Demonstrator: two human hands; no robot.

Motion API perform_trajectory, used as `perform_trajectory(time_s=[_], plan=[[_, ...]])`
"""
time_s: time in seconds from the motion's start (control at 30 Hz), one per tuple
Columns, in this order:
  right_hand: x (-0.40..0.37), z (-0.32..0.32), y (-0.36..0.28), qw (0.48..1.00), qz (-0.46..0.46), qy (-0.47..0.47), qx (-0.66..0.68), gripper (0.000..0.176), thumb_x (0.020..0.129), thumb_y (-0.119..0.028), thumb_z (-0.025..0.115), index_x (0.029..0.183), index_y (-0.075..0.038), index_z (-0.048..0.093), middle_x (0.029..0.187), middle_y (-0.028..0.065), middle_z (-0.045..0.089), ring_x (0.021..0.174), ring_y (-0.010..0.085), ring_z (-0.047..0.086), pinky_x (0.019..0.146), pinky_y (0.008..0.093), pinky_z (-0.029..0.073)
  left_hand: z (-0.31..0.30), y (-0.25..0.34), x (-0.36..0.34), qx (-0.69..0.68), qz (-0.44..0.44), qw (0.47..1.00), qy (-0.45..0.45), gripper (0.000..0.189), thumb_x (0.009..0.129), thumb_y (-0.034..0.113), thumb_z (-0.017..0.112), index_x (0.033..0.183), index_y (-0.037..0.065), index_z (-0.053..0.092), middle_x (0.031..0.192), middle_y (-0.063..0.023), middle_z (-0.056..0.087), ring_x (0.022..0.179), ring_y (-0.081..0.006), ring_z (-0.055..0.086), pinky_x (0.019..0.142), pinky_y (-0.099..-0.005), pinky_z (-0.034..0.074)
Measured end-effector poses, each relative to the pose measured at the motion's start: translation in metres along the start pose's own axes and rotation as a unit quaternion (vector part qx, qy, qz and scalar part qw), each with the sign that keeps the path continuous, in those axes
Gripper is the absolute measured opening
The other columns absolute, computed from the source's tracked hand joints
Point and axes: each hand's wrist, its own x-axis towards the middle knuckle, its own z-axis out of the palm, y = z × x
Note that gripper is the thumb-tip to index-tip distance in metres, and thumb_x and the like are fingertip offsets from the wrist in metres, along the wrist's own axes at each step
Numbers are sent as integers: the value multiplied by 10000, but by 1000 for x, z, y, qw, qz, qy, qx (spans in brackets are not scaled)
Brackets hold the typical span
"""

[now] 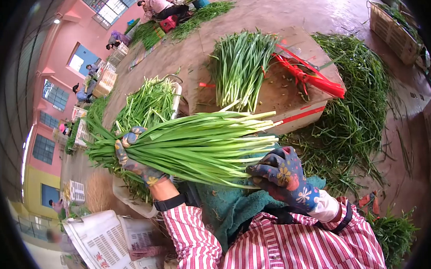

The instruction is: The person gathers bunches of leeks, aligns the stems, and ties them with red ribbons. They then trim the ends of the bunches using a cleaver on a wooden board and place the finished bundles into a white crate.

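A large bunch of long green leafy stalks [192,142] lies sideways across my lap, pale ends to the right. My left hand [132,155], in a patterned glove, is wrapped round its leafy part. At the pale ends, my right hand [284,177], in a flowered glove, has its fingers curled against the lower stalk tips. Beyond the bunch, another pile of stalks [244,68] rests on a box top [281,93], beside a bundle of red strips [309,75].
Loose greens [358,99] are heaped on the floor at right. A white basket [177,100] of stalks stands at left, with printed sacks [105,245] below it. Crates [391,33] stand at upper right. Several people [164,4] sit farther off.
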Motion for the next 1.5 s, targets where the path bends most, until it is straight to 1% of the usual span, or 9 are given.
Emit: perform_trajectory(time_s=[0.2,0.37,0.4,0.47,0.73,0.97,1.3,1.4,1.5], plan=[[9,-11,-10,986,5,128,-105,350,594,-100,699,934,-129,616,796,-3,568,740,200,520,662,338,387,-2,-2,0,24,56,998,26,221,841,190,482,656,73,517,641,-24,503,702,-153,472,861,-332,372],[-8,-4,-6,997,-12,48,-64,341,696,-128,688,1019,-107,580,775,-1,594,660,151,549,568,269,417,13,-4,-6,63,114,988,81,191,829,194,493,680,76,518,641,-8,488,660,-136,463,829,-333,393],[-16,11,-1,978,131,54,155,332,715,-127,680,1029,-84,581,767,-4,585,650,132,535,563,260,406,16,-5,-6,66,122,987,76,184,826,192,495,685,75,518,645,-6,486,660,-134,462,825,-334,397],[-22,33,-1,743,374,54,552,319,754,-126,663,1051,-39,584,751,-9,566,631,93,506,553,241,382,21,-4,-8,75,142,985,67,171,820,188,499,693,74,518,655,-2,484,660,-130,460,817,-335,403],[-32,64,18,574,397,26,715,296,825,-260,600,1025,-41,604,670,-57,476,526,48,406,459,193,316,47,-11,-21,92,158,982,53,132,800,153,527,698,76,493,649,-8,468,645,-142,441,820,-338,410],[-23,50,9,934,212,-7,287,235,844,-182,532,1020,-45,605,672,-2,506,534,101,452,497,222,360,41,-9,-23,103,157,980,63,178,817,188,522,678,77,505,644,-10,496,669,-131,465,846,-317,400],[-26,20,9,627,344,-93,692,513,749,-378,657,1016,47,552,771,121,601,463,61,473,406,172,354,12,2,-24,26,53,995,85,212,840,211,493,663,103,537,643,12,534,691,-116,492,855,-304,396],[-31,11,22,577,330,-157,730,462,751,-346,660,959,58,577,702,90,594,440,66,469,403,182,361,2,8,-24,18,50,994,92,215,844,219,486,662,109,517,644,20,516,685,-114,477,854,-305,390],[-41,5,30,635,245,-92,727,208,800,-133,590,883,57,605,614,20,523,431,47,437,403,192,351,-3,11,-24,22,53,994,97,208,840,214,491,659,112,495,647,23,497,671,-115,460,851,-307,386]])
